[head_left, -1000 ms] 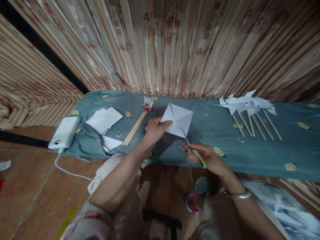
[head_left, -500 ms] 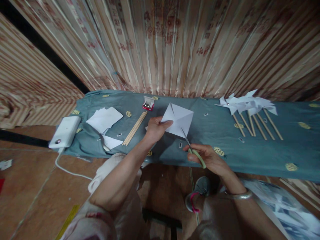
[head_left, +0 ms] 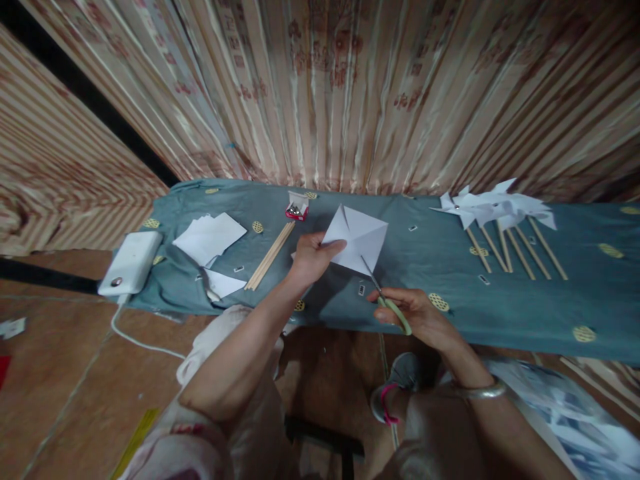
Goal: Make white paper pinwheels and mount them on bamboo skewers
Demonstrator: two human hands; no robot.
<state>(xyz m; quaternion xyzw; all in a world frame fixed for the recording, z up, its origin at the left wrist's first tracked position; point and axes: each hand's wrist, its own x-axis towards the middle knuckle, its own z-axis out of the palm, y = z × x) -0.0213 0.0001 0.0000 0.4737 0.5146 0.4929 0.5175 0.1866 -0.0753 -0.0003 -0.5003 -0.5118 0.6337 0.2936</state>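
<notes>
A square of white paper (head_left: 367, 233) with diagonal creases is held above the cloth. My left hand (head_left: 314, 257) pinches its left corner, thumb on top. A slit shows near the paper's top corner. In my right hand (head_left: 413, 313) are scissors (head_left: 396, 316) with light green handles, fingers wrapped round them. Their blades reach into the paper from its lower edge, toward the middle. Left of my left hand lie several wooden sticks (head_left: 270, 257), and behind it an open red box (head_left: 297, 207) holds small shiny metal pieces.
Paper pinwheels (head_left: 500, 205) on sticks lie at the right of the cloth-covered table (head_left: 530, 313). White paper sheets (head_left: 210, 239), a triangular paper piece (head_left: 225, 283) and a white power bank (head_left: 131, 263) with a cable lie at left. A pleated curtain (head_left: 320, 100) hangs behind.
Almost nothing differs. The scissors' tip sits very slightly farther left in the paper, and both hands keep their hold.
</notes>
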